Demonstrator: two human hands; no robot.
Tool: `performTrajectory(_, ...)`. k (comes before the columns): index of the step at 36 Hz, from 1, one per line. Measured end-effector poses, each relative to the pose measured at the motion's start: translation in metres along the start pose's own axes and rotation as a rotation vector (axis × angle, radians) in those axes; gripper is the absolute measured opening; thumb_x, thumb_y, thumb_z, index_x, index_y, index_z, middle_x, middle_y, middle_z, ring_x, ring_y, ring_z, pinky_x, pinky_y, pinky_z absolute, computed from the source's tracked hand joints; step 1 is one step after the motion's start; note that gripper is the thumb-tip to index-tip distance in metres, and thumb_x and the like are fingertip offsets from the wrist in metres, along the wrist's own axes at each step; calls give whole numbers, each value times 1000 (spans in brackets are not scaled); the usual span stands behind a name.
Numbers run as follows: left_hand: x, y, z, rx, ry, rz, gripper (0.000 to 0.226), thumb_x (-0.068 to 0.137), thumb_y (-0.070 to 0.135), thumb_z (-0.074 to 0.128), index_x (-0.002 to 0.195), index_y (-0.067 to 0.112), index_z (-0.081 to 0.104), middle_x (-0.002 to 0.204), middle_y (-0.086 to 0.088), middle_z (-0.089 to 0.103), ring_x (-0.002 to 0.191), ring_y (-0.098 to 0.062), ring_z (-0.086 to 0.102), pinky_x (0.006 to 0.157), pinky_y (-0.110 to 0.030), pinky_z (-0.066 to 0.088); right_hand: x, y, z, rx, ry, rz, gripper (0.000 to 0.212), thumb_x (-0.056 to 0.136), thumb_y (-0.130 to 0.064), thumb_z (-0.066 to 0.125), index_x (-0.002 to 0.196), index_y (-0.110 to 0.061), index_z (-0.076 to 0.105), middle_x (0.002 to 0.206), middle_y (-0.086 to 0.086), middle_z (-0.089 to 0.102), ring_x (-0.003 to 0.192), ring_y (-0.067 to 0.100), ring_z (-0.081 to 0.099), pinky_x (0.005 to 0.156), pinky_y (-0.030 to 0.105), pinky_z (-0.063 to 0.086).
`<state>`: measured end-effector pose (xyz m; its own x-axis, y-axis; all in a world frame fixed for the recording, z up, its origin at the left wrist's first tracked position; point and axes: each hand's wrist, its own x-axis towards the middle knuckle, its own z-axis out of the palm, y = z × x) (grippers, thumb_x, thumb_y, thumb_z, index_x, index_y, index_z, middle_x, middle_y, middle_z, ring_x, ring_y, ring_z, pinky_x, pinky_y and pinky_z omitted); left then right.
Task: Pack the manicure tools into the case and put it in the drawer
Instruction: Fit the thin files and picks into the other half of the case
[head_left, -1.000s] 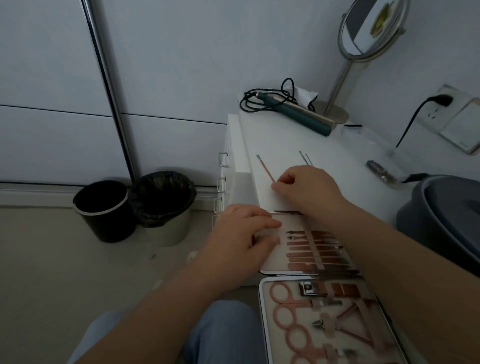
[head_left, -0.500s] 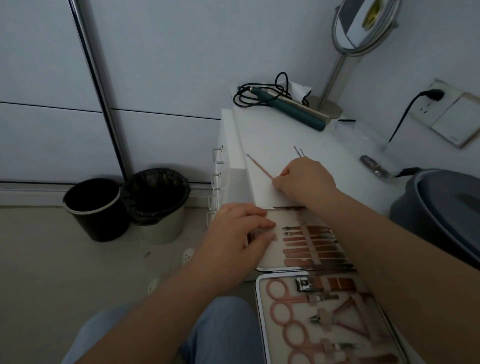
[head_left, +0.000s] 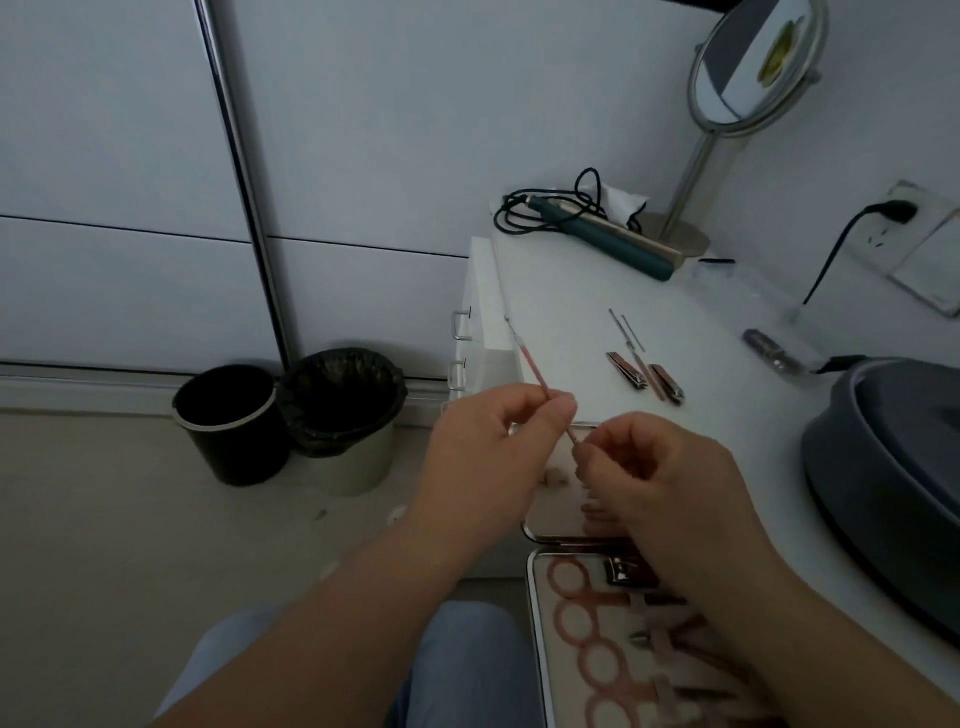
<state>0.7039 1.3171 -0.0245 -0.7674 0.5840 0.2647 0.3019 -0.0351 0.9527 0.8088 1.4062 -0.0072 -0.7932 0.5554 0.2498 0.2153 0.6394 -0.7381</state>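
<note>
We saw both hands pinched on one thin rose-gold tool (head_left: 530, 367), the left hand (head_left: 488, 447) gripping mid-shaft, the right hand (head_left: 654, 483) its near end, above the open case (head_left: 537, 613) at the counter's (head_left: 571, 291) near left edge. Two nail clippers (head_left: 647, 376) lay mid-counter.

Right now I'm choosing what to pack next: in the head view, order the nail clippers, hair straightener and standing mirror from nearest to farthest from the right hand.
1. Nail clippers: on the white top just beyond the right hand.
2. Hair straightener: at the top's far end.
3. Standing mirror: behind the straightener, far right corner.
</note>
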Motion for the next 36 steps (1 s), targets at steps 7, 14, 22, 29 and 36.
performTrajectory(7,-8,10,1,-132,-87,-63,17,84,16,57,70,16,67,56,8,61,53,3,55,50,-8,42,-8,5,-6,1,2,-88,12,80,-31,60,69,-34,59,74,-25,63,64,-6,58,54,2,41)
performTrajectory(14,-14,7,2,268,-248,45,20,89,24,47,80,32,63,71,14,59,71,4,54,59,-10,39,6,5,-28,145,116,-87,18,78,-36,58,94,-41,54,79,-19,64,67,-1,60,58,15,49)
performTrajectory(22,-10,9,4,580,-276,270,24,91,28,43,99,29,66,76,12,47,79,-6,44,68,-22,34,10,23,-47,10,65,-68,10,79,-27,59,72,-35,60,74,-21,64,65,-1,59,58,5,46)
performTrajectory(29,-5,3,14,570,-257,316,18,87,29,53,94,29,70,85,8,57,88,-10,48,77,-26,37,-8,51,-50,-98,12,46,17,86,-19,57,74,-31,57,70,-11,63,69,-9,56,55,1,39)
performTrajectory(36,-4,-22,10,606,-46,194,32,77,21,62,108,25,61,109,5,50,105,-10,38,95,-25,26,-14,70,-62,-84,251,200,18,90,-22,52,74,-31,52,70,-4,58,60,8,52,50,18,36)
